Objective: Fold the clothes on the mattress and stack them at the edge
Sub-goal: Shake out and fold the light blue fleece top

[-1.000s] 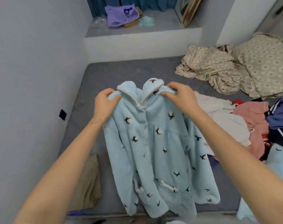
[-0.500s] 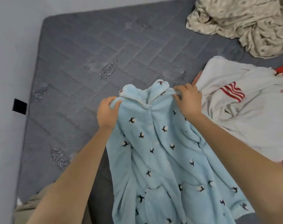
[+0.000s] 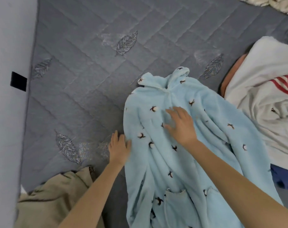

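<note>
Our left hand [image 3: 119, 146] and right hand [image 3: 181, 126] lie flat, gripping nothing, on the seemingly soft, floppy robe [image 3: 156, 178]; we'd pinch its edge beside the left.

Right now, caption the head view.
Right hand flat on a blue robe, left hand at its edge, on the mattress.

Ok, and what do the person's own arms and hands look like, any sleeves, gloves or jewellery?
The left hand and right hand are bare: no gloves, no rings that show. The left forearm and right forearm are uncovered up to the picture's edge, so no sleeve is in view. No watch shows; the wrists are slightly blurred, so a thin bracelet cannot be ruled out.
</note>
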Action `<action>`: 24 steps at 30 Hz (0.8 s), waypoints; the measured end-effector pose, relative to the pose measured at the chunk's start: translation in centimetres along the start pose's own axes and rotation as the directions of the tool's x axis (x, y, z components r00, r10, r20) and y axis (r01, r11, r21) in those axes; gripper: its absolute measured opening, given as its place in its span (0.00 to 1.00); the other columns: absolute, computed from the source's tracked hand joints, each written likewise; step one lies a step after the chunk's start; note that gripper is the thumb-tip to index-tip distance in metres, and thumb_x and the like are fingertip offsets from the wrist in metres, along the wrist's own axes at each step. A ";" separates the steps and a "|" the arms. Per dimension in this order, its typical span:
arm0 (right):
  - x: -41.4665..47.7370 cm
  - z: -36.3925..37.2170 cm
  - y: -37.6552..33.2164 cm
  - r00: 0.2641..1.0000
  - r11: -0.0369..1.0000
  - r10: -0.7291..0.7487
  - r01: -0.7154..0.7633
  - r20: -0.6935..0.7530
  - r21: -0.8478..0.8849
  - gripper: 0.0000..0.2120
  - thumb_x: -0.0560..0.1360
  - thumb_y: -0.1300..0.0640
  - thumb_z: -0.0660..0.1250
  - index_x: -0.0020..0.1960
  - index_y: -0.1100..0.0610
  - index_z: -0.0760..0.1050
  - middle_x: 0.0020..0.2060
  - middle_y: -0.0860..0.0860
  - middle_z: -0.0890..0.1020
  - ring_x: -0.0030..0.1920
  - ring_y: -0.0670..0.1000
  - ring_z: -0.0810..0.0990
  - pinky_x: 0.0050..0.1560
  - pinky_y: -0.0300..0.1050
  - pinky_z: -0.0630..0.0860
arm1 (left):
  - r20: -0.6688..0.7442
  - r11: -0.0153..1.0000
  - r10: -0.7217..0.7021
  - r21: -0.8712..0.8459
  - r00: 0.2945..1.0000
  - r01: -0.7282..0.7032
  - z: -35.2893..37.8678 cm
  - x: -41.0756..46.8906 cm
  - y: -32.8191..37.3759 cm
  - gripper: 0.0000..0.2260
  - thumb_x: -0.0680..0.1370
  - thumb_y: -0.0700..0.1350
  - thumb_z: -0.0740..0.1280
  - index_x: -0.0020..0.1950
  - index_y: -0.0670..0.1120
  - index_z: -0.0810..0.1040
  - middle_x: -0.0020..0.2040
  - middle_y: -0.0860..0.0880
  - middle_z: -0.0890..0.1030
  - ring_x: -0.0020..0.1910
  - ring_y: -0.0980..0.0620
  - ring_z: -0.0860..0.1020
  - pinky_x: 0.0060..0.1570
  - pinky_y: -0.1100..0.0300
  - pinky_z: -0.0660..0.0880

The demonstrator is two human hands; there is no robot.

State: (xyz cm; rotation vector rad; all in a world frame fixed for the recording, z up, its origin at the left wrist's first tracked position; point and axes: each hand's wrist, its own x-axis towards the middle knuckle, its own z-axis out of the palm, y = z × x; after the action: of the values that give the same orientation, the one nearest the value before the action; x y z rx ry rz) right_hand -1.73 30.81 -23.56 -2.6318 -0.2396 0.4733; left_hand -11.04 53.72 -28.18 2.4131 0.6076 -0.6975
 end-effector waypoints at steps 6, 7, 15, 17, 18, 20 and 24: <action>-0.2 3.9 -4.1 0.986 0.982 -0.140 0.127 0.086 0.138 0.26 0.78 0.53 0.67 0.74 0.55 0.65 0.74 0.56 0.63 0.75 0.55 0.59 0.75 0.48 0.54 | -0.106 0.796 0.159 -0.574 0.982 -0.191 0.4 -1.6 1.1 0.05 0.81 0.41 0.61 0.50 0.51 0.70 0.46 0.51 0.79 0.40 0.64 0.77 0.41 0.68 0.74; -0.2 3.9 -4.6 0.978 0.971 -0.193 0.178 0.083 0.158 0.26 0.78 0.55 0.66 0.74 0.56 0.65 0.74 0.56 0.63 0.75 0.56 0.59 0.76 0.46 0.53 | -0.121 0.766 0.152 -0.613 0.981 -0.194 0.2 -1.9 1.0 0.05 0.81 0.41 0.61 0.49 0.50 0.69 0.44 0.55 0.79 0.39 0.64 0.77 0.40 0.67 0.74; 0.9 2.7 -10.0 0.720 0.783 -0.564 0.622 0.403 -0.014 0.34 0.74 0.68 0.60 0.76 0.48 0.58 0.74 0.48 0.63 0.78 0.51 0.48 0.73 0.48 0.33 | -0.011 0.516 0.229 -0.846 0.973 -0.131 -2.8 -4.3 1.2 0.03 0.80 0.38 0.64 0.50 0.39 0.72 0.45 0.45 0.76 0.45 0.54 0.75 0.46 0.60 0.75; 1.8 2.2 -10.5 0.708 0.756 -0.509 0.640 0.490 -0.139 0.29 0.75 0.67 0.58 0.74 0.49 0.64 0.67 0.49 0.72 0.74 0.52 0.58 0.73 0.52 0.34 | 0.107 0.310 0.113 -0.948 0.988 0.067 -2.8 -4.9 1.4 0.07 0.82 0.41 0.59 0.49 0.40 0.73 0.44 0.45 0.76 0.44 0.53 0.75 0.44 0.61 0.74; 2.3 1.9 -10.5 0.712 0.742 -0.487 0.643 0.507 -0.190 0.24 0.76 0.65 0.57 0.70 0.50 0.69 0.62 0.50 0.75 0.70 0.53 0.64 0.73 0.53 0.38 | 0.186 0.228 0.053 -0.959 0.981 0.169 -2.7 -5.0 1.5 0.09 0.83 0.42 0.56 0.48 0.41 0.74 0.42 0.45 0.76 0.42 0.53 0.75 0.41 0.63 0.74; 2.8 1.4 -10.2 0.714 0.732 -0.489 0.649 0.501 -0.210 0.16 0.77 0.61 0.59 0.62 0.51 0.75 0.56 0.50 0.78 0.61 0.52 0.69 0.66 0.48 0.54 | 0.310 0.214 -0.002 -0.929 0.951 0.303 -2.2 -5.1 1.4 0.10 0.83 0.41 0.55 0.51 0.41 0.75 0.43 0.45 0.78 0.39 0.55 0.77 0.37 0.64 0.75; 2.2 1.3 -9.3 0.758 0.803 -0.516 0.591 0.399 -0.084 0.11 0.74 0.61 0.62 0.54 0.55 0.78 0.51 0.50 0.79 0.53 0.52 0.71 0.52 0.45 0.66 | 0.429 0.226 0.046 -0.884 0.902 0.409 -1.4 -5.1 1.5 0.12 0.82 0.42 0.59 0.64 0.41 0.75 0.54 0.45 0.81 0.49 0.53 0.80 0.45 0.63 0.77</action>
State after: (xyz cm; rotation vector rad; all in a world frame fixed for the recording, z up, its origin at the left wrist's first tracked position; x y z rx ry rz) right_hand -1.03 40.04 -21.02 -2.4620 -1.2172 0.7391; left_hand -13.66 52.13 -23.62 0.9536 0.8384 -0.5624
